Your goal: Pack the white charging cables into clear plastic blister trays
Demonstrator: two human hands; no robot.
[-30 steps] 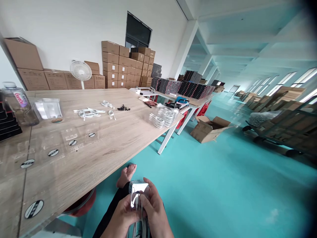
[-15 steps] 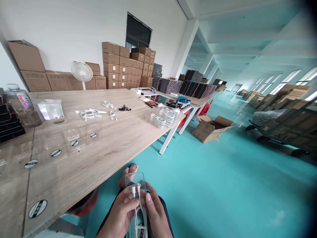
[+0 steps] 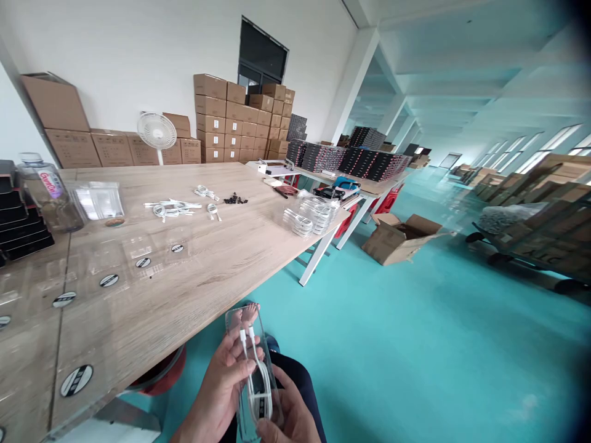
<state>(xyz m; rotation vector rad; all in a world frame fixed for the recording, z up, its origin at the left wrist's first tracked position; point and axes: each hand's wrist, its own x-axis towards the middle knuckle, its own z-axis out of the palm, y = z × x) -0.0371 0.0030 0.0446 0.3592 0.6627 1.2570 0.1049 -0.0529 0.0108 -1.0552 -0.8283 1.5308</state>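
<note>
Over my lap, both hands hold a clear plastic tray (image 3: 240, 326) with a coiled white charging cable (image 3: 264, 375) lying in it. My left hand (image 3: 226, 381) grips the tray's left side, its thumb on the cable below the two plugs. The plugs lie side by side near the tray's upper end. Lower down on the right, my right hand (image 3: 290, 409) is closed around the tray, its thumb by the bottom of the coil. A dark label with pale characters shows beneath the cable.
Clear trays with round labels (image 3: 109, 280) line the wooden table (image 3: 221, 264) at my left. Loose white cables (image 3: 170, 209), small black pieces (image 3: 235, 199) and bundled cables (image 3: 300, 223) lie farther off. A bottle (image 3: 48, 194) stands far left. An open carton (image 3: 399, 240) sits on the floor.
My right hand has slid down from beside the plugs to the lower part of the tray. The tray now tilts leftward, showing more of the coil. My left hand keeps its hold.
</note>
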